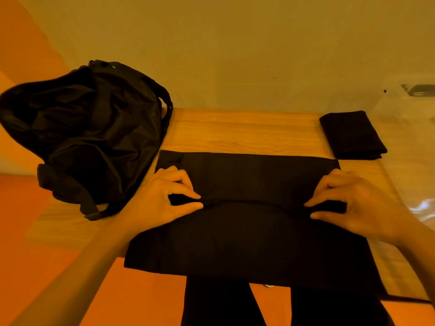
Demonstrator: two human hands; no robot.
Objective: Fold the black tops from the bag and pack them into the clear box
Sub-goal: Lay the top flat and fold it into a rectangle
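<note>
Top [247, 238], fold ends in left hand [162, 196] and right hand [357, 203]

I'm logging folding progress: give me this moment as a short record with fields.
table: wooden
bag: black, slumped at left
black top: spread at centre, partly folded
left hand: pinches the top's folded edge
right hand: pinches the same edge
folded top: far right
clear box: right edge, mostly out of frame

A wooden table [235, 132] bears a bag [94, 128], spread top [247, 231], folded top [350, 135].
</note>
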